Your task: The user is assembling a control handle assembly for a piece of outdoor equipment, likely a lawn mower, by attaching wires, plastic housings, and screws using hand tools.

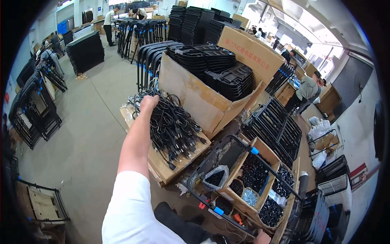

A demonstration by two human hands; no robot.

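Note:
My left arm reaches out over a pile of black power cords [174, 130] lying on a stack of cardboard [162, 168]. At the far end of the pile my left hand [148, 103] is closed around cords; how many is hidden. Down at the lower edge my right hand [262, 237] is closed on the corner of a black tubular frame [239, 226] with blue tape pieces. This frame lies tilted over a wooden parts box [256, 143] divided into compartments. Black fittings [254, 173] and silver screws [249, 197] fill several of them.
Behind the cords stands a big cardboard box [195, 91] with stacked black plastic trays [207, 57]. More black frames [274, 130] lean to its right. An orange-handled tool [238, 218] lies by the parts box. Other people [306, 89] work farther off.

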